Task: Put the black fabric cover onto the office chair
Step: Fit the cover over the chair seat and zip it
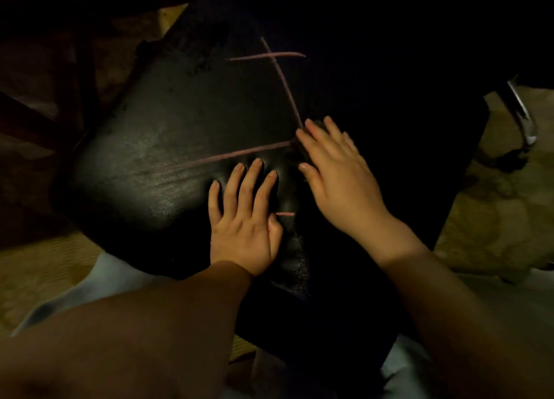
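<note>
While both hands lie on dark material in the middle of the frame, the left hand [244, 236] is flat with its fingers spread and straight, and it presses on the office chair [168, 146], so that small dents show around the fingertips. It grips nothing. This part of the chair is a wide black pad with a weak shine, and it fills the centre left of the frame, tilted towards the upper left.

The right hand [338, 176] is a little higher and to the right. Its fingers are also nearly straight and rest on the surface, with the thumb held apart from them; it is open and holds nothing that I can see. A small dark fold lies between its thumb and first finger.

The black fabric cover [389, 98] takes the right half of the frame, from the top down to the bottom between the two forearms. It is matt and very dark, and it meets the pad along the line where the hands are; which one lies on top there I cannot tell.

Thin pink lines [239, 155] cross the pad and come together at the right fingertips; thread or drawn mark, I cannot tell.

At the right edge a shiny metal bar [521, 113] stands over a pale patterned floor [494, 212]. Light clothing [99, 281] shows at lower left
</note>
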{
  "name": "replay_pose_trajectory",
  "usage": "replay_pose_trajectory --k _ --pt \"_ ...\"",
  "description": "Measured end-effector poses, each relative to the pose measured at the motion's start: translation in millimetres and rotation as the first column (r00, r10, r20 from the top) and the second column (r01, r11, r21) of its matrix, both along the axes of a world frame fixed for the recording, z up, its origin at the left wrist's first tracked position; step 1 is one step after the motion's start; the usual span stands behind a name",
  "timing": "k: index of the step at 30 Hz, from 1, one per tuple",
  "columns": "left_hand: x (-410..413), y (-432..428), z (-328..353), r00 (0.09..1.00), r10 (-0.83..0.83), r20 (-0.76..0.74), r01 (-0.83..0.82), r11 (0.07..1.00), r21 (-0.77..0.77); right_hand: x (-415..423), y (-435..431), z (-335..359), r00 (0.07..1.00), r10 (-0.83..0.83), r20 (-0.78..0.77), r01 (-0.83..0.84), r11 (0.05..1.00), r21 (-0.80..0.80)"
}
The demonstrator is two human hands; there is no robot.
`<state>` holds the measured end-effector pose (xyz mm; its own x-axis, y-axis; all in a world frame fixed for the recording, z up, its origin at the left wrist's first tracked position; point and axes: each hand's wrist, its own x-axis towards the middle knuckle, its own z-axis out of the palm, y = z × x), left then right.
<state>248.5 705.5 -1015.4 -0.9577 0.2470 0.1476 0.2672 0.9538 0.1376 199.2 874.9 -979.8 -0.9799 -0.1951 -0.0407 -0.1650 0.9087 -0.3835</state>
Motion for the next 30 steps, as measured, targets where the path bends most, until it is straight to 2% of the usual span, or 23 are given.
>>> replay_pose_trajectory --k 5,10,12,17,20,23,26,30 --pt "-0.3 0.4 -0.5 1.0 0.002 0.005 -0.002 1.0 0.007 -9.4 18.8 2.0 0.998 -0.062 0.002 0.062 0.998 -0.022" --pt "-0.1 0.2 -0.6 1.0 -0.002 0.003 0.002 1.0 0.019 -22.8 76.1 2.8 0.93 -0.366 -0.03 0.366 0.93 -0.022" --pt "0.3 0.4 -0.5 1.0 -0.004 0.006 0.004 1.0 0.022 -22.4 94.1 5.7 0.897 -0.441 -0.022 0.44 0.897 -0.04" --pt "-0.1 -0.3 -0.9 1.0 -0.005 0.011 0.004 0.999 0.033 -22.0 89.3 3.9 0.872 -0.488 -0.041 0.489 0.872 -0.003" --pt "0.0 -0.4 -0.7 1.0 -0.002 0.012 0.002 1.0 0.028 -25.7 67.7 2.3 0.902 -0.431 -0.041 0.432 0.901 0.045" --pt "0.0 -1.0 0.0 1.0 -0.01 0.006 0.01 1.0 0.024 -24.5 31.4 0.0 0.968 -0.249 -0.039 0.251 0.966 0.055" --pt "0.0 -0.8 1.1 1.0 -0.006 0.0 0.006 1.0 0.014 -17.8 -1.6 -0.5 0.995 -0.097 -0.014 0.097 0.994 0.04" --pt "0.2 -0.2 1.4 1.0 -0.003 0.003 0.003 1.0 0.013 -17.8 -3.8 0.5 0.998 -0.065 0.002 0.065 0.998 0.012"
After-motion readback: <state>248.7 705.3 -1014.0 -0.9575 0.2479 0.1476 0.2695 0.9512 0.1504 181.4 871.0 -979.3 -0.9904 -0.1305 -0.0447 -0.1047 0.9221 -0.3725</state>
